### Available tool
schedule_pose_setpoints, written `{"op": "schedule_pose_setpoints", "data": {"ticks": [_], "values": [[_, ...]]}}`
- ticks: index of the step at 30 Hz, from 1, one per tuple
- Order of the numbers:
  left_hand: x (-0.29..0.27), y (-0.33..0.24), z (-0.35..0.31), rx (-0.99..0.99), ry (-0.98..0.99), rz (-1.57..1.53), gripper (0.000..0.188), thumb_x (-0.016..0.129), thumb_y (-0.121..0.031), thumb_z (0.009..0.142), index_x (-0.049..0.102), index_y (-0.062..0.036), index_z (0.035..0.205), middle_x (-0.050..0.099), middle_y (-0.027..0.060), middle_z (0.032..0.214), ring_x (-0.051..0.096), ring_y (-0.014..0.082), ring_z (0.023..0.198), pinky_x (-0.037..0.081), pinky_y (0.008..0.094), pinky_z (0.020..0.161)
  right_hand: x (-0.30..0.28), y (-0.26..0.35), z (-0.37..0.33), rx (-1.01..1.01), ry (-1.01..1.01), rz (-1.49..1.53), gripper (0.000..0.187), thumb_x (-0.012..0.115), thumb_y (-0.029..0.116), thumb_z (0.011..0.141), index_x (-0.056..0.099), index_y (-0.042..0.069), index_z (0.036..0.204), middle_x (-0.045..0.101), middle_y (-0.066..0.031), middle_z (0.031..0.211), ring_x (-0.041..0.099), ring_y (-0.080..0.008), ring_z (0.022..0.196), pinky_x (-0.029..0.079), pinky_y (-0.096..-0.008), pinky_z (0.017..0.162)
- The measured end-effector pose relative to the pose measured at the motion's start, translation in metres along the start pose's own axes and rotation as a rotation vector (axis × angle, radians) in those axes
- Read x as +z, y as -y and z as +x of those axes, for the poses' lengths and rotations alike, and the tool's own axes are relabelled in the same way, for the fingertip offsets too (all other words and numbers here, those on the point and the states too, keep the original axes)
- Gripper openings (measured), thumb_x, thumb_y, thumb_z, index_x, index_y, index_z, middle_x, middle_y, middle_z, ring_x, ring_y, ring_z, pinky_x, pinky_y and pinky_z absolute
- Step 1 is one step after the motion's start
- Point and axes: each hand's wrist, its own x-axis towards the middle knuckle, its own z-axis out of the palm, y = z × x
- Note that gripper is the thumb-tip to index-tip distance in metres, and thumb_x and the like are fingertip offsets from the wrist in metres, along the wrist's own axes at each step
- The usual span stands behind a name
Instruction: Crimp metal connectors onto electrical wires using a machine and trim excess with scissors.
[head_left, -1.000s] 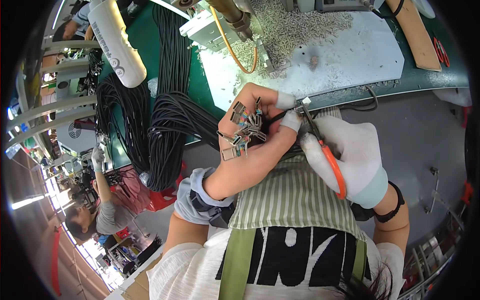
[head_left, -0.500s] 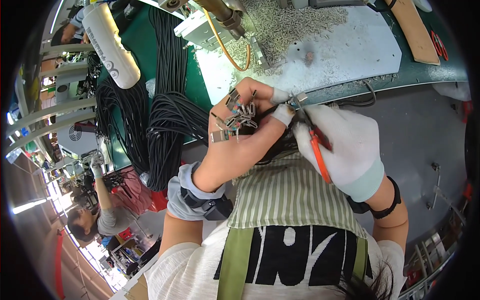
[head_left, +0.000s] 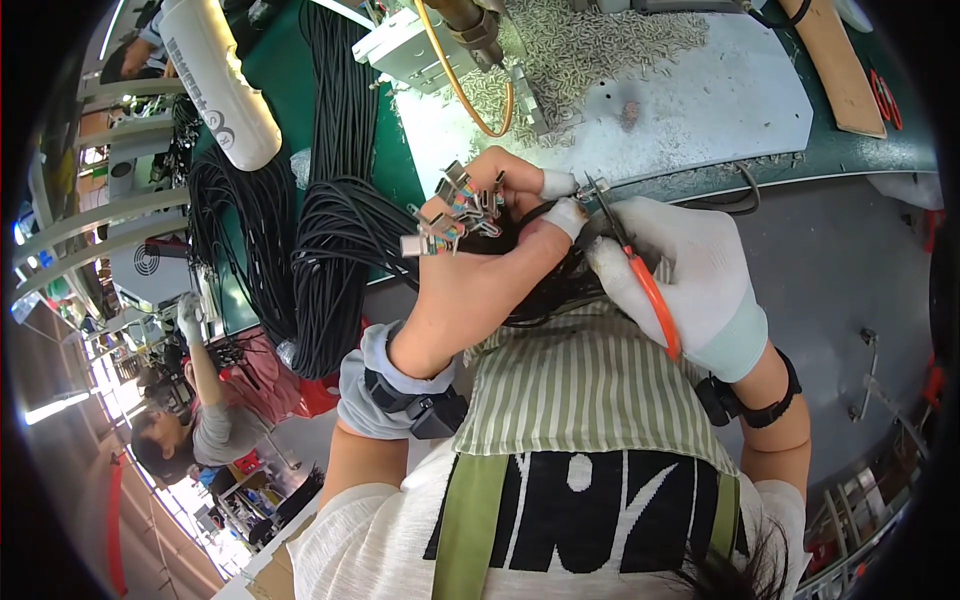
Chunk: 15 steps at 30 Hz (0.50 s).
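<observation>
My left hand (head_left: 490, 235), with white covers on the thumb and a fingertip, is closed around a bundle of black cables (head_left: 545, 285). Several metal plug connectors (head_left: 460, 205) with coloured wires fan out above the back of this hand. One more metal connector (head_left: 597, 188) sticks out past the thumb and finger. My right hand (head_left: 690, 265), in a white glove, grips slim-jawed pliers (head_left: 652, 295) with orange-red handles. Their pointed jaws are slightly apart, right at that connector; whether they touch it I cannot tell.
Small metal pieces (head_left: 570, 60) lie heaped on a white board (head_left: 700, 110) beneath a bench machine (head_left: 470, 30). Long black cable coils (head_left: 345, 240) hang over the green table's edge at left. A lamp tube (head_left: 220, 90) hangs upper left. Another person (head_left: 215, 430) sits at lower left.
The connectors in my left hand have tilted and shifted up and left. The pliers have turned a little, and their jaws now show apart at the connector.
</observation>
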Motion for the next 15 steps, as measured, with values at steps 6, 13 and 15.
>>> {"op": "schedule_pose_setpoints", "data": {"ticks": [6,13,15], "values": [[0.0038,-0.0086,-0.0025,-0.052,0.008,0.073,0.021,0.068,0.004,0.079,0.055,-0.0019,0.094,0.055,-0.0035,0.075,0.046,0.0004,0.065,0.037,0.0165,0.058,-0.0012,0.0018,0.0001,-0.028,-0.005,-0.075,0.021,0.064,0.020,0.081,0.057,0.002,0.074,0.050,-0.0143,0.058,0.052,-0.0281,0.048,0.042,-0.0322,0.048],[0.0039,-0.0019,-0.0081,0.114,-0.065,0.132,0.024,0.068,0.005,0.079,0.056,-0.0031,0.097,0.056,-0.0035,0.077,0.046,-0.0005,0.067,0.035,0.0149,0.057,-0.0075,0.0011,-0.0045,0.064,0.041,0.005,0.023,0.064,0.020,0.082,0.055,0.002,0.072,0.050,-0.0135,0.057,0.049,-0.0262,0.046,0.041,-0.0319,0.047],[0.0056,-0.0041,-0.0084,0.095,-0.054,0.112,0.024,0.068,0.005,0.079,0.056,-0.0032,0.098,0.056,-0.0037,0.077,0.046,-0.0005,0.067,0.035,0.0147,0.058,-0.0079,0.0010,-0.0049,0.030,0.036,-0.015,0.023,0.064,0.020,0.082,0.055,0.002,0.072,0.050,-0.0133,0.057,0.049,-0.0257,0.045,0.041,-0.0317,0.047]]}}
